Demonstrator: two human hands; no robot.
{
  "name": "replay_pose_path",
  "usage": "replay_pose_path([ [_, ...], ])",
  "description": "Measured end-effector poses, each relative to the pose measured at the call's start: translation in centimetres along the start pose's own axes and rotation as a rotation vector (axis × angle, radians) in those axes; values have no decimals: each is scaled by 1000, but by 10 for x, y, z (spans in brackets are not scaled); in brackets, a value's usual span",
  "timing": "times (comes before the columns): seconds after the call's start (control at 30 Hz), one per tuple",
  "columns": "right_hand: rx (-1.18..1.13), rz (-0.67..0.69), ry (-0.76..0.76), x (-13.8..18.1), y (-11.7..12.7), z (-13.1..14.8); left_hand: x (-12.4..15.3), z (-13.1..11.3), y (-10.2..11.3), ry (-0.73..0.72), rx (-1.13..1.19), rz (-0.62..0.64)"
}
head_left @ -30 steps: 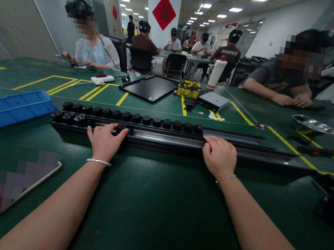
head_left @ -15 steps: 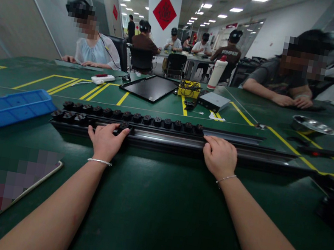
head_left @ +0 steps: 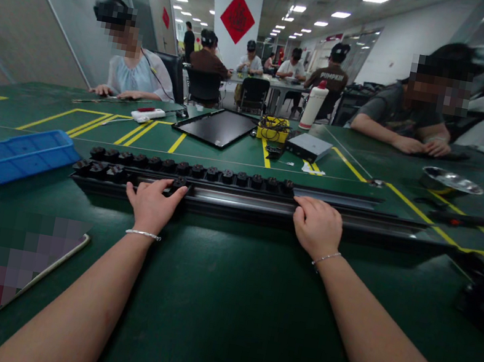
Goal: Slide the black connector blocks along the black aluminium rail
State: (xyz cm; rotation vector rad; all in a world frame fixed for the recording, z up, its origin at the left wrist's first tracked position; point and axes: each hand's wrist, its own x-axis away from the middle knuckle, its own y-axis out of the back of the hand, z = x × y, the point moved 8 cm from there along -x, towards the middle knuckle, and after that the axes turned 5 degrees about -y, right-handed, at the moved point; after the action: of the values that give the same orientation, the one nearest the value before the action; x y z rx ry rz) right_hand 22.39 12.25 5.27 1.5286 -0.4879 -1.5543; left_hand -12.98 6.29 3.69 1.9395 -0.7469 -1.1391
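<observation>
Two long black rails lie side by side across the table in front of me. A row of small black socket modules point(head_left: 197, 171) fills much of the far rail, and a few more sit at the left end of the near rail point(head_left: 238, 200). My left hand point(head_left: 154, 206) is closed, thumb and fingers about a single black socket module point(head_left: 180, 182) in the near rail's channel. Farther right, my right hand point(head_left: 319, 224) grips the near rail with bent fingers; its fingertips are partly hidden behind the edge.
A blue plastic tray point(head_left: 16, 157) stands to the left. Beyond the rails lie a black flat panel point(head_left: 216, 126), a yellow box with cables point(head_left: 273, 129), a grey box point(head_left: 308, 147) and a white bottle point(head_left: 314, 106). A metal bowl point(head_left: 452, 180) is at right. Co-workers sit across the table.
My hands and the rails look the same. Across the table on the left, a co-worker's hands have shifted, and the flat piece before them now shows at a thinner angle.
</observation>
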Motion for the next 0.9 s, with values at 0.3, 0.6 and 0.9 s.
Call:
replay_pose_path([
  [0.3,-3,2,-1,0,-1,0,0,0,1,1,-2,3],
  [0.6,-6,2,-10,0,1,0,1,-2,3,-1,9,-2],
  [0.9,-9,19,-13,0,0,0,2,-4,1,-14,3,23],
])
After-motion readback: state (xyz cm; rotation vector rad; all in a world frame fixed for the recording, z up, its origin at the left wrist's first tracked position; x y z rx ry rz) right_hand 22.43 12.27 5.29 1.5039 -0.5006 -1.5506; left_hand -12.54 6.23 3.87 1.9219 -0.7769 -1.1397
